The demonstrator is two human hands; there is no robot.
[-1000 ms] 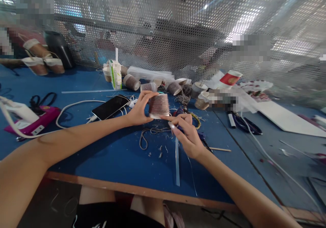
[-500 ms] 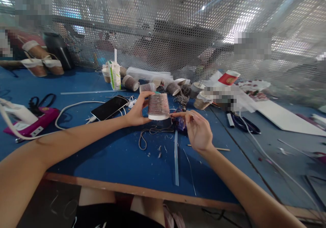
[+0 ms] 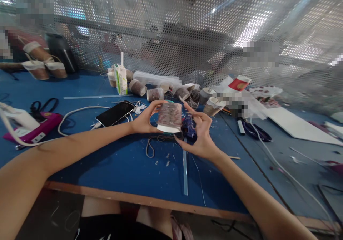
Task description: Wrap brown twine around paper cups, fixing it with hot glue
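A small cup wrapped in brown-grey cord (image 3: 169, 114) is held above the table, tilted, with its white rim toward me. My left hand (image 3: 147, 120) grips it from the left, thumb below and fingers behind. To its right my right hand (image 3: 201, 134) is open, thumb and forefinger spread apart around the cup's right side; whether a fingertip touches it I cannot tell. Beneath the cup lies loose grey cord (image 3: 150, 148). A dark blue-purple wrapped thing (image 3: 189, 127) sits behind the right fingers, partly hidden.
A phone (image 3: 115, 113) with white cables and a magenta power strip (image 3: 40, 129) lie at left. Several cord-wrapped cups (image 3: 138, 87) and a drink carton (image 3: 121, 79) stand along the back. A clear glue stick (image 3: 185, 172) lies in front; a white board (image 3: 302, 125) is right.
The cup has shifted slightly right and down and turned. My right hand has gone from pointing a finger at the rim to spreading thumb and fingers beside the cup.
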